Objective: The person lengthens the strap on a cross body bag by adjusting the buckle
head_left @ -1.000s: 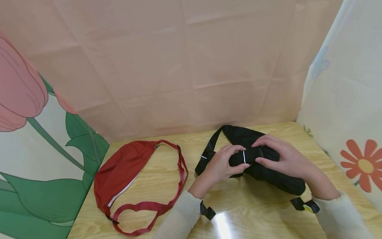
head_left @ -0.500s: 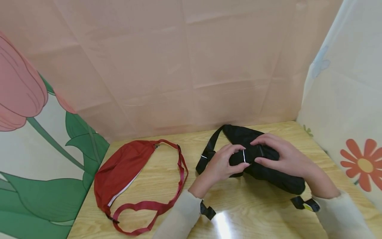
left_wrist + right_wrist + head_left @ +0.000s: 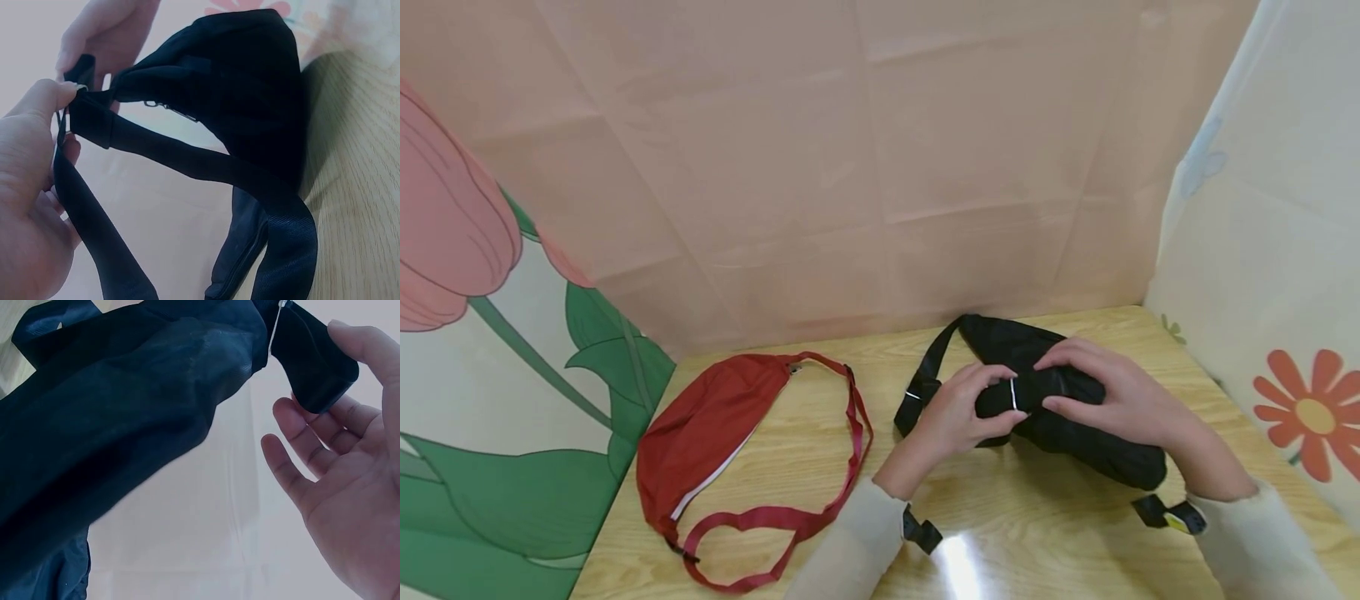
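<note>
While the left hand point(image 3: 958, 408) pinches a black webbing strap point(image 3: 1034, 388) at its thin pale slider point(image 3: 1014, 393) and the right hand point(image 3: 1116, 396) pinches it alongside, the black fabric bag point(image 3: 1011, 340) resting on the wood-grain tabletop point(image 3: 1037, 533), an even, untwisted pull should help.

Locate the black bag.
In the head view, the black bag is on the right part of the wood-grain table, right of the red bag, with the left hand and right hand on its strap.
</note>
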`<action>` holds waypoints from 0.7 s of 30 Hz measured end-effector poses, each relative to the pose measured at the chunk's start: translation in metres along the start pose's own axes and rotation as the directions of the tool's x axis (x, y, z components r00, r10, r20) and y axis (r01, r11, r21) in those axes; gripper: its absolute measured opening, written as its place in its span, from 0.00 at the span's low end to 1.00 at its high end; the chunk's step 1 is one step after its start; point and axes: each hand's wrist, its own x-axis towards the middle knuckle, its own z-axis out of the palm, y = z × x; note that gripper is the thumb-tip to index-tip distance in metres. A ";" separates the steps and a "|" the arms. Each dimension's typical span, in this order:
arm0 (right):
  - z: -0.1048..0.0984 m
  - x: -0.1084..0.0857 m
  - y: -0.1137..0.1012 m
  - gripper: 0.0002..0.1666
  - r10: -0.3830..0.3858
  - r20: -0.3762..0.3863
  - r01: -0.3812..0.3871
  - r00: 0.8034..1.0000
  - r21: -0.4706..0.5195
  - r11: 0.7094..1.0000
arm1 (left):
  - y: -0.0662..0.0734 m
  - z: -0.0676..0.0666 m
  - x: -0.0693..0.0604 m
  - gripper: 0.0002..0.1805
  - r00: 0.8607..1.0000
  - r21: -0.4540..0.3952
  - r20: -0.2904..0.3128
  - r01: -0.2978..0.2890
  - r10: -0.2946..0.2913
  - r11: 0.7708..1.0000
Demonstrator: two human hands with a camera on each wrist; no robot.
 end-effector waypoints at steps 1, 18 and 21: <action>-0.001 0.000 0.000 0.31 -0.003 -0.003 0.003 1.000 -0.001 1.000 | 0.000 0.000 0.000 0.26 1.000 -0.001 -0.001 0.000 0.000 1.000; -0.005 -0.003 0.002 0.32 0.013 -0.022 -0.013 1.000 0.009 1.000 | -0.002 0.001 0.001 0.26 1.000 -0.009 -0.014 -0.015 0.015 1.000; -0.005 -0.004 0.003 0.31 0.017 -0.025 -0.017 1.000 0.009 1.000 | -0.003 0.001 0.001 0.26 1.000 -0.010 -0.013 -0.012 0.012 1.000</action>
